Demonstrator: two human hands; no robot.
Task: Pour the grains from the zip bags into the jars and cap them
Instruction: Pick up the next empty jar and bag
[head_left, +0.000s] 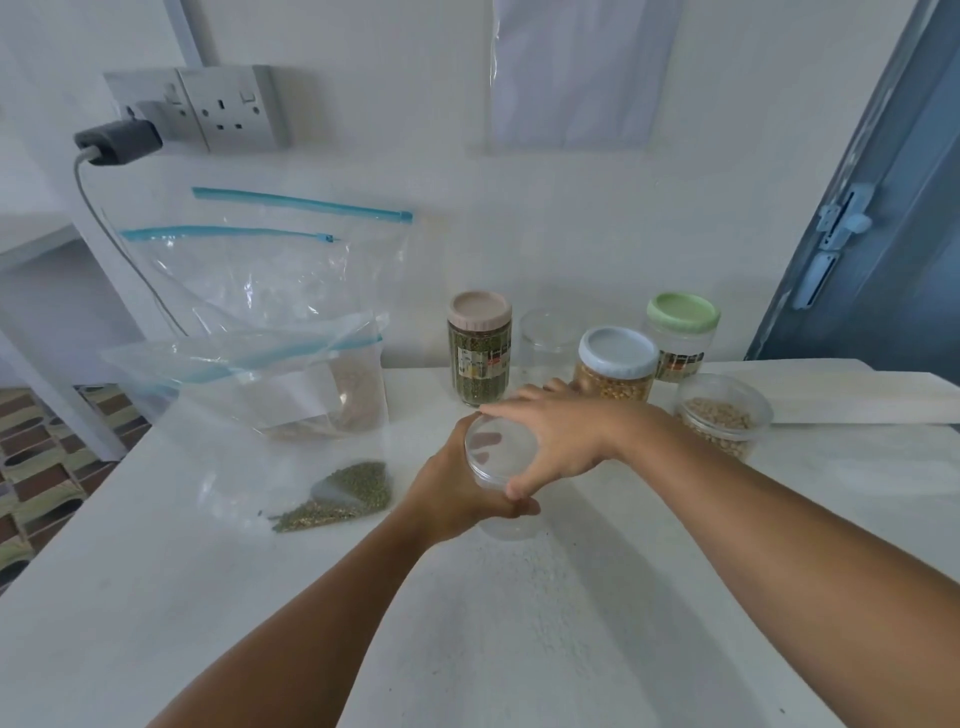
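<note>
A clear plastic jar (511, 525) stands near the middle of the white table (156, 597). My left hand (452, 499) grips its side from the left. My right hand (561, 436) holds the clear lid (498, 449) on top of it, fingers and thumb curled round the rim. A zip bag (291, 483) lying flat to the left holds some green grains (343, 496). Another zip bag (270, 374) behind it holds a little pale grain. Two empty zip bags (270, 260) lean on the wall.
At the back stand a green-grain jar with a beige lid (479, 351), an empty clear jar (545, 343), a yellow-grain jar with a blue lid (615, 366), a green-lidded jar (681, 335) and an uncapped tub of pale grains (722, 415). A charger cable (104, 228) hangs at left.
</note>
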